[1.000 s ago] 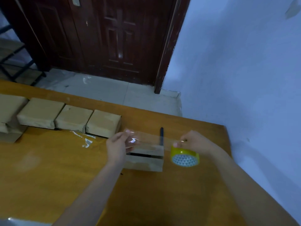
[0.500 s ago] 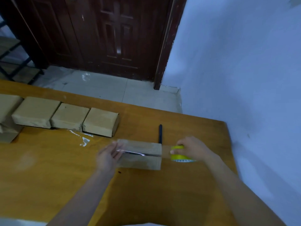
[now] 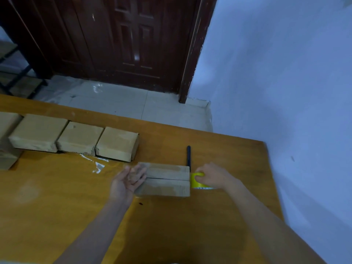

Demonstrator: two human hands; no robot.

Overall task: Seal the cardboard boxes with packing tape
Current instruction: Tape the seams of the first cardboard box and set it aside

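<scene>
Head view, single frame, dim bluish light, slight motion blur on the left hand (image 3: pixel 127 181). Clear tape across the top of the cardboard box (image 3: pixel 165 181) is hard to make out; only a faint sheen shows near the box's left end, and its extent cannot be told. The tape roll (image 3: pixel 196 181), yellow, is mostly hidden behind the right hand (image 3: pixel 213 176), with only its left side and lower rim showing, just beside the box's right end. The box sits on the wooden counter (image 3: pixel 57 197) between the two hands, its centre seam running left to right. Left hand: palm turned up and toward the box, fingers (image 3: pixel 138 174) loosely extended and resting against the box's left end, gripping nothing that can be seen. Right hand: fingers curled over the roll, gripping it from above. Both forearms enter from the bottom edge. A black pen (image 3: pixel 188 155) lies behind the box, its near end hidden by it. Three closed boxes (image 3: pixel 80 137) stand in a touching row at left; further cardboard is cut off by the left edge. A crumpled tape scrap (image 3: pixel 98 165) lies before the row.
</scene>
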